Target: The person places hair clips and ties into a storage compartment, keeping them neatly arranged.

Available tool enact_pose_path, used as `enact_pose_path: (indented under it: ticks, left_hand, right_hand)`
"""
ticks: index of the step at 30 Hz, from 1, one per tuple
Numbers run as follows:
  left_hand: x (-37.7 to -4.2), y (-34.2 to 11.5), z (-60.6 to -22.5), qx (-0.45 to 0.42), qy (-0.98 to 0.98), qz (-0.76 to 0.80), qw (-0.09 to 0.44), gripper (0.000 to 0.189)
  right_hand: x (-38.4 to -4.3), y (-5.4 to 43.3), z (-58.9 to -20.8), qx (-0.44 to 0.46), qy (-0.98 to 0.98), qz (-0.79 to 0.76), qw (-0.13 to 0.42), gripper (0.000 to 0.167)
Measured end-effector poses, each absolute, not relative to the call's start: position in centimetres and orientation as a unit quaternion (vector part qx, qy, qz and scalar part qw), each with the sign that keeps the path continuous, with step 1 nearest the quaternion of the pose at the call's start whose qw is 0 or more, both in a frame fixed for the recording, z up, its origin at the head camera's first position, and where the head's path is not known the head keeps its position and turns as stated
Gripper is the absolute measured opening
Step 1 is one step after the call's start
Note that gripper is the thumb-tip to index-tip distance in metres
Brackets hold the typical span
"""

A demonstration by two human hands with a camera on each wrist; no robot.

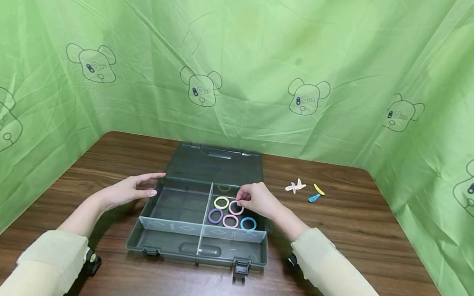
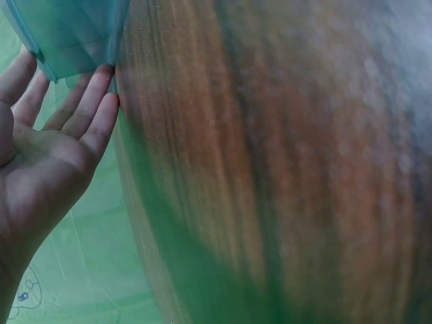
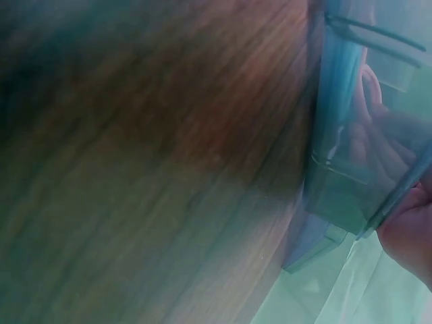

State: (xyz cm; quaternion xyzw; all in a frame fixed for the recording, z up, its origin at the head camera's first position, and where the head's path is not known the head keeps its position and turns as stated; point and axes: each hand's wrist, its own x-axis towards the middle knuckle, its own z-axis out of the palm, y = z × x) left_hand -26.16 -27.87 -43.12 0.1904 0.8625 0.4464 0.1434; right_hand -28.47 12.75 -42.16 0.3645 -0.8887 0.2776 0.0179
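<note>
A dark translucent divider box point(image 1: 171, 203) lies on the table with its lid folded back. Five-odd ring-shaped hair ties sit in its rear right compartment: a yellow hair tie point(image 1: 222, 197), a purple hair tie point(image 1: 210, 215), a blue hair tie point(image 1: 249, 218) and a pink hair tie point(image 1: 231, 214) among them. My right hand point(image 1: 261, 200) reaches over the right wall, thumb and fingertips pinching another pink hair tie point(image 1: 236, 213) at its back edge. Through the clear wall, the right wrist view shows those fingers. My left hand point(image 1: 132, 191) rests extended fingers against the box's left side.
Right of the lid point(image 1: 218, 165) lie a pale pink-and-cream hair clip cluster point(image 1: 295, 186), a yellow hair clip point(image 1: 319, 190) and a blue hair clip point(image 1: 314, 198). A latch point(image 1: 241, 268) hangs from the front. Green cloth point(image 1: 239, 124) surrounds the wooden table point(image 1: 338, 258).
</note>
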Motion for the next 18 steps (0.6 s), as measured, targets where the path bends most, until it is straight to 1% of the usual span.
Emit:
enact_pose_path:
  ticks: [4,9,18]
  left_hand:
    - [-26.1,-27.82,-43.06,0.189,0.862,0.447,0.144,0.059]
    - [-26.02,-27.77,-43.08,0.182,0.861,0.452,0.146,0.059]
    - [-26.0,-27.81,-43.03,0.193,0.862,0.447,0.14,0.059]
  right_hand:
    - [-28.7,12.55,-42.18,0.355,-0.899,0.256,0.01,0.009]
    - [-28.82,12.52,-42.3,0.363,-0.902,0.234,0.005,0.009]
    - [-28.75,12.52,-42.4,0.367,-0.902,0.227,0.018,0.008]
